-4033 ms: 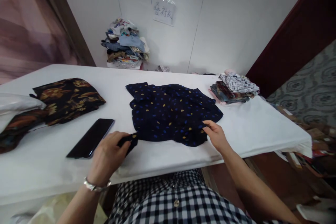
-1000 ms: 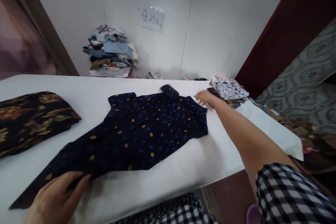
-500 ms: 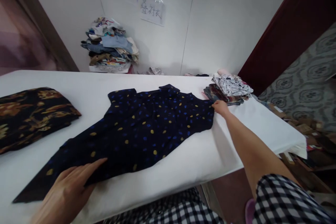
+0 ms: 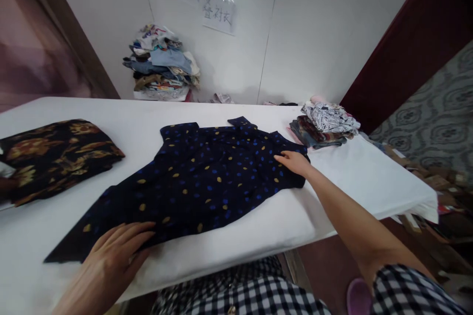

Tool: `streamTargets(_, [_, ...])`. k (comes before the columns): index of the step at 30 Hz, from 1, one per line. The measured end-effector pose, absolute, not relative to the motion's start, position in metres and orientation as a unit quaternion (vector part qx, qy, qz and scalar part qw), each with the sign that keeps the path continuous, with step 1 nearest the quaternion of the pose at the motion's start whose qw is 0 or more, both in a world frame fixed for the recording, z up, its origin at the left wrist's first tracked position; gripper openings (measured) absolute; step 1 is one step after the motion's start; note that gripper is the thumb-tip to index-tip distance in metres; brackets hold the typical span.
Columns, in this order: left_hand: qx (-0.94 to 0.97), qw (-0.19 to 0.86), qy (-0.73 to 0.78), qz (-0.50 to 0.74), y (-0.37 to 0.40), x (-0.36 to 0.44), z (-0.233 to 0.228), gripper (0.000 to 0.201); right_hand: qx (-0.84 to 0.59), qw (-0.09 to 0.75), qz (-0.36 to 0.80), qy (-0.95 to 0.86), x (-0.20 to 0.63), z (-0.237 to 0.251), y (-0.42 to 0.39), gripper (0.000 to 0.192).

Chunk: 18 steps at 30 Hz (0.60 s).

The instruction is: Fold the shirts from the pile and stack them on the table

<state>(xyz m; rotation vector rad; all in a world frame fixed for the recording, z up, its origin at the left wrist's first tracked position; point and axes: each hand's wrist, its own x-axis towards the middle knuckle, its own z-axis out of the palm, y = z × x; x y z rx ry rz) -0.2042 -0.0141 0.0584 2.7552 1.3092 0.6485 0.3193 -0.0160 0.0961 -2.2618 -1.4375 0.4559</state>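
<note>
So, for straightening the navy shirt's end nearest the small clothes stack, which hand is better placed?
Probably the right hand: it's on the navy shirt near the small clothes stack, while the left hand lies at the near edge, toward the opposite end.

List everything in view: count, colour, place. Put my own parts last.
Spotted garment: 1, navy with blue and yellow marks, spread mid-table
Floral garment: 1, black and orange-brown, table's left
Table: 1, white, under both garments
Clothes stack: 1, mixed colours, table's far right
Clothes pile: 1, mixed colours, beyond table's far edge
Sign: 1, white, on wall
Wall: 1, pale grey, behind
Curtain: 1, pinkish, far left
Clutter: uncountable, mostly brown, lower right
Purple object: 1, purple, bottom right
Checked clothing: black and white, on you
Left hand: 1, bare, at spotted garment's near edge
Right hand: 1, bare, on its right part
</note>
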Motion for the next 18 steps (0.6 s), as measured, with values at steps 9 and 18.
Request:
streamTargets(9, [0.866, 0.062, 0.475, 0.143, -0.031, -0.197, 0.077, 0.041, -0.655, 0.550, 0.229, -0.465, 0.314, 0.114, -0.018, 0.023])
streamTargets(18, [0.872, 0.039, 0.447, 0.196, -0.027, -0.212, 0.079, 0.033, -0.560, 0.709, 0.325, -0.281, 0.346, 0.090, -0.113, 0.024])
